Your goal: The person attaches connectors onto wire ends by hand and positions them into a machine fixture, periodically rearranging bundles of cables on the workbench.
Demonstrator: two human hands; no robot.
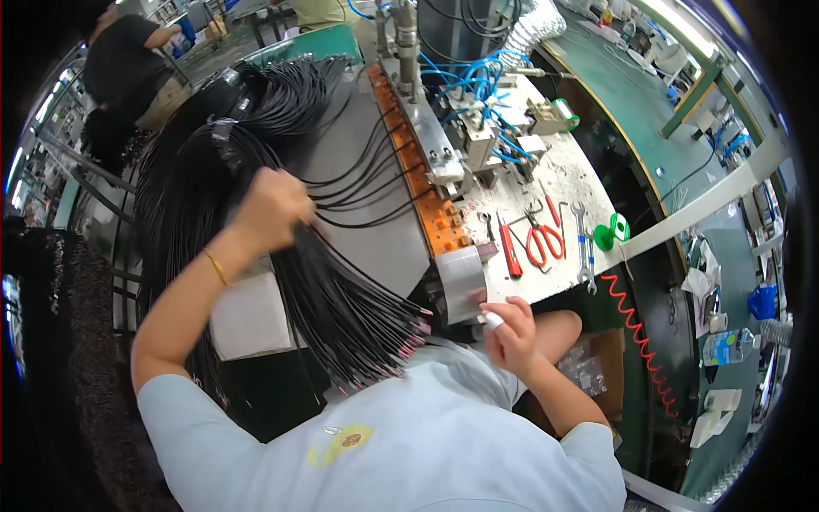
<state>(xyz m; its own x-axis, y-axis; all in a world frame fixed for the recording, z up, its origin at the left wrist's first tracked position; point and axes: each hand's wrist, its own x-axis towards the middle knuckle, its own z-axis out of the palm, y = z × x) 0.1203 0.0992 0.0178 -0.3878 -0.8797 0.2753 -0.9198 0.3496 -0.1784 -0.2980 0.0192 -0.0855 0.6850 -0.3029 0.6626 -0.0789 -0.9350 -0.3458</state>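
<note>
My left hand [277, 209], slightly blurred, is closed on thin black cables [350, 299] in a thick bundle. Their stripped or tipped ends fan out toward my lap. More black cables [192, 188] hang in a heavy mass to the left. Several single cables run from the bundle to an orange fixture strip [418, 171] with slots. Beside the grey metal block [463, 282] at the strip's near end, my right hand [512, 337] has its fingers curled together. Something white covers or sits at one fingertip; whether it pinches anything is unclear.
A machine with blue air tubes [486, 111] stands behind the strip. On its white worktop lie red-handled scissors-like pliers [543, 245], a red-handled tool [512, 252], wrenches [583, 247] and a green spool [612, 231]. A red coiled hose [636, 333] hangs at right. Another person [132, 68] is at far left.
</note>
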